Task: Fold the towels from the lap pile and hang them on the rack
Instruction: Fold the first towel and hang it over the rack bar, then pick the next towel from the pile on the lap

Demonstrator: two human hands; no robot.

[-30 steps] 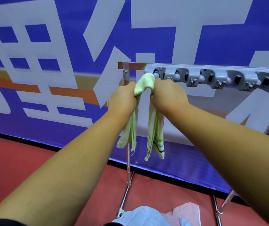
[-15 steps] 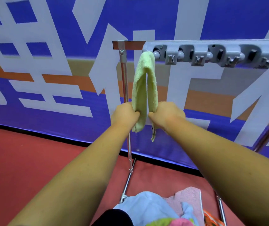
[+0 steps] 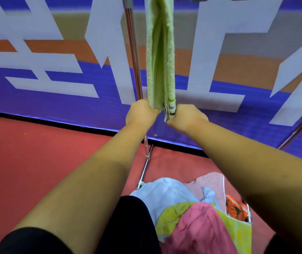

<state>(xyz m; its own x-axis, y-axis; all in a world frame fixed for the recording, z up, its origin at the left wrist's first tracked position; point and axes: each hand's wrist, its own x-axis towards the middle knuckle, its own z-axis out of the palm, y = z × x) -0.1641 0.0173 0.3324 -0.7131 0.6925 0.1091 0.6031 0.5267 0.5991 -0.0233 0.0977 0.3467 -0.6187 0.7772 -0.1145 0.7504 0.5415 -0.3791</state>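
Green towel: hangs down from the top, folded in two, beside the rack pole.
Left hand: fingers curled tight on one bottom end.
Right hand: fingers curled tight on the other end.
Lap pile: blue, pink and yellow towels, low down.

Nubbly terry-cloth green towel beside a glossy metal rack pole

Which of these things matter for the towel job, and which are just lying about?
In the job: green towel, its lower ends gripped by left hand and right hand; rack; lap pile.
Just there: blue banner; red floor; orange item.
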